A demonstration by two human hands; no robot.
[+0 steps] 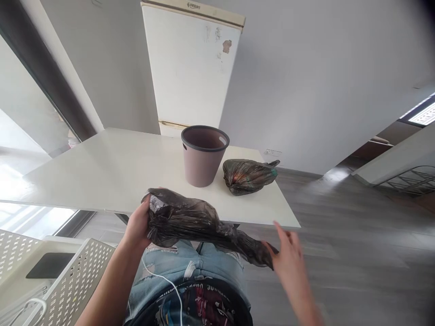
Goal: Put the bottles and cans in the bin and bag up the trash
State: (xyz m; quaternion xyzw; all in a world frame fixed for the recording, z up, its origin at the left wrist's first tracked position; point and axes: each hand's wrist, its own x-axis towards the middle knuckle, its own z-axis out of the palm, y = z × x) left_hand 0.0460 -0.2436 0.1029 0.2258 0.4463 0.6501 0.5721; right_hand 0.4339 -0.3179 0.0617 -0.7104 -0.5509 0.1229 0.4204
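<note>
A dark plastic garbage bag (190, 217) is stretched out sideways between my two hands, in front of the table's near edge. My left hand (137, 224) grips its wide, crumpled left end, with the fingers partly hidden by the plastic. The narrow, twisted right end is pinched by my right hand (285, 249), whose index finger points up and away. Beyond the bag, a mauve trash bin (202, 165) with a dark rim stands upright on the table. Right of the bin lies a filled dark bag (249, 176) with a gathered end; reddish and green contents show through faintly.
The white table (136, 163) reaches from the left to a corner on the right. Behind it stands a white refrigerator (192, 68) against a grey wall. At lower left are perforated beige baskets (86, 280) close to my left arm. A white cable (170, 283) hangs down my front.
</note>
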